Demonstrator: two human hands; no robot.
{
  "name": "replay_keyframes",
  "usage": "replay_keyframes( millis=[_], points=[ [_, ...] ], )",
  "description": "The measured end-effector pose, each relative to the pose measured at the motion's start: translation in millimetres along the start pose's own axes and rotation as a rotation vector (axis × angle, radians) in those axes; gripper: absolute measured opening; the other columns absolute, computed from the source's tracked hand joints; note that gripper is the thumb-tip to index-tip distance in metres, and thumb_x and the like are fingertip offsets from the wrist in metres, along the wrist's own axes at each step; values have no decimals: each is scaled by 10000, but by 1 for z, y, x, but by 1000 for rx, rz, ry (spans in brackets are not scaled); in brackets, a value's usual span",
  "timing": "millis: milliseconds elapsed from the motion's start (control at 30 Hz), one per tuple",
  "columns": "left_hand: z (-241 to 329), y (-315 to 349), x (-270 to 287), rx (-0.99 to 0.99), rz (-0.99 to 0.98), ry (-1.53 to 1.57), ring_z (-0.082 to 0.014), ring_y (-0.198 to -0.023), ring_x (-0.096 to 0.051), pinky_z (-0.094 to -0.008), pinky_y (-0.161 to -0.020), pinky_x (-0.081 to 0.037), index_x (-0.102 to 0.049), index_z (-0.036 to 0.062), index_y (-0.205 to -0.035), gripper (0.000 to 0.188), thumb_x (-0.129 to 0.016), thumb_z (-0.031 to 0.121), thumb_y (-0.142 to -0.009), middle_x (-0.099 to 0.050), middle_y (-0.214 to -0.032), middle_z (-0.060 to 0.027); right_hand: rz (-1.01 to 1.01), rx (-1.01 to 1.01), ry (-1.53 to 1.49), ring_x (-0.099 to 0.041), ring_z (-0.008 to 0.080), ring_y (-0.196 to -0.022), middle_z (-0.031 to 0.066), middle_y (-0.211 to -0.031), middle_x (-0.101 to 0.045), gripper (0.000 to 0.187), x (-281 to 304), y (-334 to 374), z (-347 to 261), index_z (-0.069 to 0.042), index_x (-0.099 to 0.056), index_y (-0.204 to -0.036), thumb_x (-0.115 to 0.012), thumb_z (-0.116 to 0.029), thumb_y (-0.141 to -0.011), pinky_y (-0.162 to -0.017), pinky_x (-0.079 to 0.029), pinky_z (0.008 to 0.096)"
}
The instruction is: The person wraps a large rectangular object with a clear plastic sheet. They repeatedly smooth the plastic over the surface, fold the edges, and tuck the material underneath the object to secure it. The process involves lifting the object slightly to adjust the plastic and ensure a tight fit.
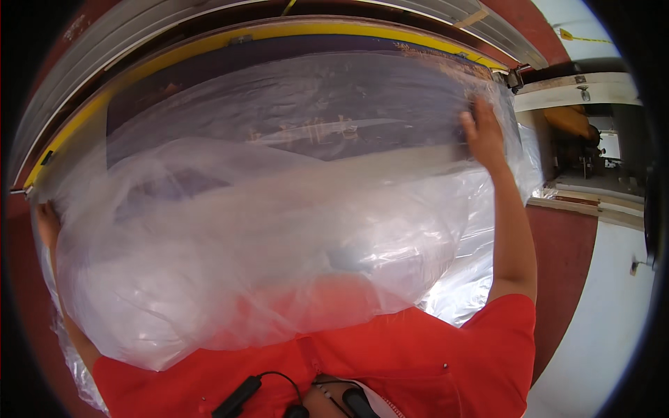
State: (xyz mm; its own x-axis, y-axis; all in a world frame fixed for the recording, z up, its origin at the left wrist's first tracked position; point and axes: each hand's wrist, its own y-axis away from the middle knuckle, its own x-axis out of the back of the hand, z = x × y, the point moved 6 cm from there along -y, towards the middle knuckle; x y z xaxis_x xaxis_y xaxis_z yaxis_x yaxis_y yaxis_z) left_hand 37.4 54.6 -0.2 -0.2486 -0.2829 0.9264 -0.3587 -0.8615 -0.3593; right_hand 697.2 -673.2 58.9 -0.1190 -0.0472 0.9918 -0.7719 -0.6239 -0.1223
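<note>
A large clear plastic sheet billows in front of me, between my outstretched arms. Behind and under its upper part shows a dark panel with gold-coloured markings, bordered along the far side by a yellow strip. At the far left, my left hand closes on the sheet's edge; its fingers are small and partly hidden. Over at the right, my right hand lies against the sheet near the panel's right end, fingers stretched out and thumb apart, slightly blurred.
Long grey metal rails run beyond the yellow strip. More crumpled plastic hangs beside my right arm. An opening at the right shows an orange thing and equipment inside. A red-brown floor borders a white surface.
</note>
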Motion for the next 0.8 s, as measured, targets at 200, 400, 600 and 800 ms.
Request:
replay_keyframes(
  millis=[200,400,600,800],
  points=[
    [15,3,10,-30,-35,-2,-347,-750,-518,-373,-640,-401,-513,23,-869,277,-432,285,-837,-540,-832,-199,70,77,-17,-177,241,-1239,92,-1317,-261,626,4,-44,-63,-54,-293,-1253,-315,-504,-818,-996,-127,397],
    [4,36,38,7,-167,309,-173,-802,-524,-278,-720,-384,-536,9,-928,324,-456,310,-837,-571,-840,-99,283,246,-124,-352,240,-1140,119,-1150,-450,479,8,-33,-103,-69,-481,-1094,-418,-441,-799,-950,-208,417],
    [-16,60,104,336,-223,1017,-129,-867,-488,-243,-803,-354,-520,-15,-993,340,-432,284,-859,-539,-935,-48,301,-67,-330,-525,240,-806,78,-804,-590,220,1,-85,-57,-88,-607,-801,-552,-294,-747,-791,-365,365],
    [8,68,112,304,-247,993,-134,-866,-491,-246,-786,-377,-518,-13,-994,333,-426,279,-863,-535,-931,-49,511,130,23,-498,198,-758,35,-729,-559,190,15,-71,-82,-100,-569,-801,-542,-283,-759,-661,-390,309]
  ],
)
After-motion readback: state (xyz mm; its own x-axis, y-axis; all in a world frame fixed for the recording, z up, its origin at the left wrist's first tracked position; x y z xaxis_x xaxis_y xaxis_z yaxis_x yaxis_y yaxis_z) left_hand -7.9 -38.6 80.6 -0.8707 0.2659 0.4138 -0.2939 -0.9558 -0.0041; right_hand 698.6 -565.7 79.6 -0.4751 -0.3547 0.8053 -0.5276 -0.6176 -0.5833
